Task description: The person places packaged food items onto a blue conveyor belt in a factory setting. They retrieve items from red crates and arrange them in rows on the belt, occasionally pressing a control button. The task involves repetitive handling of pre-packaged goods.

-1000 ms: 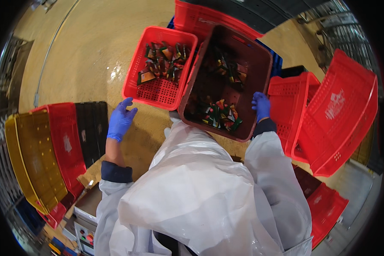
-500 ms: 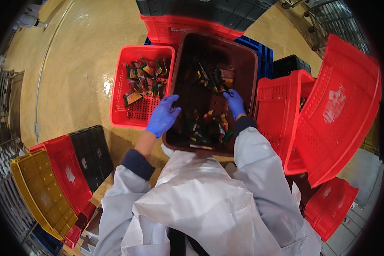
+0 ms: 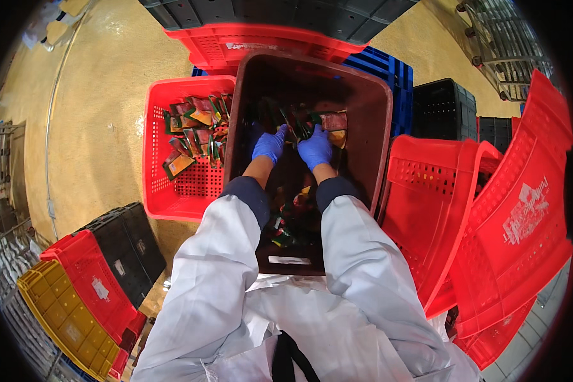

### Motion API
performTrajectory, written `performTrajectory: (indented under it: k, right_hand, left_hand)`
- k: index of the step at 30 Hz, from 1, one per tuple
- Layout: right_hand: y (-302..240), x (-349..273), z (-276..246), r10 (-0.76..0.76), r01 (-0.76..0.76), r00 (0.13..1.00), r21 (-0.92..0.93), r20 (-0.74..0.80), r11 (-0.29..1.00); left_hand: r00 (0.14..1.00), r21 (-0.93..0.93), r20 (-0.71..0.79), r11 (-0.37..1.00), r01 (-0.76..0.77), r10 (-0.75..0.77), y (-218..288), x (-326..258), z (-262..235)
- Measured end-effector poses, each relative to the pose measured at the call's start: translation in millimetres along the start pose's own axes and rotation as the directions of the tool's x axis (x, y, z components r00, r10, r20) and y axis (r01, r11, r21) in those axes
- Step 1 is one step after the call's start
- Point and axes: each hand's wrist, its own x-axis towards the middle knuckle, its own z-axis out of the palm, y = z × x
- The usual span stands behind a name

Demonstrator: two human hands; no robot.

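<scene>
Inside a deep dark brown crate [image 3: 369,95], both my gloved hands reach down to a row of small packets [image 3: 332,121] with green, red and yellow print. My left hand [image 3: 268,145] is closed at the left part of the row, its fingertips partly hidden among the packets. Just to its right, my right hand [image 3: 316,149] grips packets nearer the right end of the row. A second group of packets [image 3: 286,237] lies in the near part of the crate, partly behind my right forearm. On the left stands a red perforated crate [image 3: 162,197] holding several similar packets [image 3: 200,137].
Beyond the brown crate is a red crate [image 3: 261,48] under a dark grey one [image 3: 267,13], near a blue pallet [image 3: 395,76]. Tilted red crates [image 3: 420,210] crowd the right side. Black, red and yellow crates [image 3: 70,312] stand at lower left. A metal rack [image 3: 509,44] is far right.
Both hands have moved inward and farther into the brown crate, onto the far row of packets. My left hand has come from the crate's left rim. The view has shifted.
</scene>
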Motion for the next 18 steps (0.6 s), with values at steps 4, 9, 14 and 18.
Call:
performTrajectory:
  k: [4,9,14,18]
  right_hand:
    - [5,19,15,-0.091,0.091,0.996,-0.008,0.019,0.996]
    - [20,34,16,-0.073,0.073,0.997,0.178,-0.009,0.981]
    - [40,28,16,-0.023,-0.011,0.993,0.286,0.115,0.958]
    - [47,-19,9,-0.039,-0.062,0.975,0.435,0.219,0.898]
  left_hand:
    - [0.948,0.389,-0.221,0.912,-0.129,0.228,-30,65,46]
    - [0.908,0.159,-0.312,0.957,-0.242,0.281,-33,55,41]
    - [0.890,-0.087,-0.342,0.933,-0.348,0.300,-41,2,38]
    - [0.962,-0.195,-0.229,0.961,-0.197,0.151,-35,-71,15]
